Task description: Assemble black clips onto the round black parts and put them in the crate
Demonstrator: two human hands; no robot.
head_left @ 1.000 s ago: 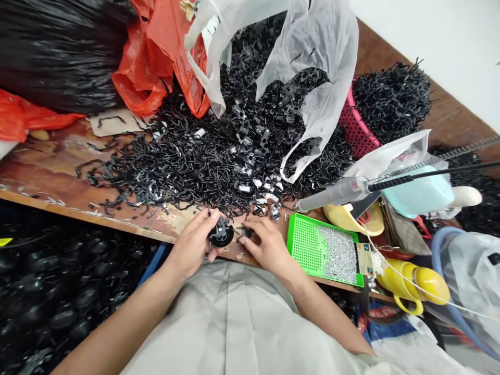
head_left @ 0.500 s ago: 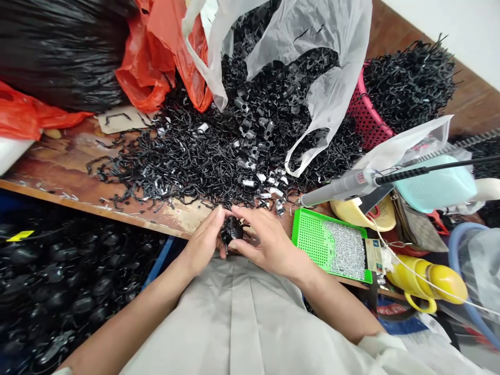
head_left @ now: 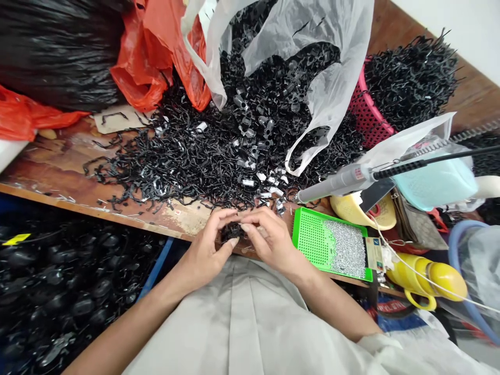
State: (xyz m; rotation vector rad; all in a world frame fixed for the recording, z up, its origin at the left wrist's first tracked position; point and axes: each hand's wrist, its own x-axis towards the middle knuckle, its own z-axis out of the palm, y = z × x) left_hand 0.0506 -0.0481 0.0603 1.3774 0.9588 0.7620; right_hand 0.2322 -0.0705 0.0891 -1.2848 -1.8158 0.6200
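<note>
A small black plastic part (head_left: 230, 233) is held between my two hands at the table's front edge. My left hand (head_left: 209, 250) wraps round it from the left, its thumb on the near side. From the right, the fingers and thumb of my right hand (head_left: 269, 237) close on the same part. Behind my hands spreads a heap of thin black pieces (head_left: 195, 156), with small white-and-clear pieces (head_left: 269, 187) among them. The grey electric screwdriver (head_left: 332, 186) hangs to the right, above the green tray (head_left: 312, 240) of small silver screws (head_left: 347, 250).
A white plastic bag (head_left: 344, 31) lies over the heap, beside red bags (head_left: 148, 52) and a black bag (head_left: 58, 57). At right are a pink basket (head_left: 371, 117) and a yellow bottle (head_left: 433, 276). A blue crate (head_left: 158, 265) of black parts stands lower left.
My left thumb has come up onto the near side of the black part, which is turned and more covered. My right thumb has moved up over it.
</note>
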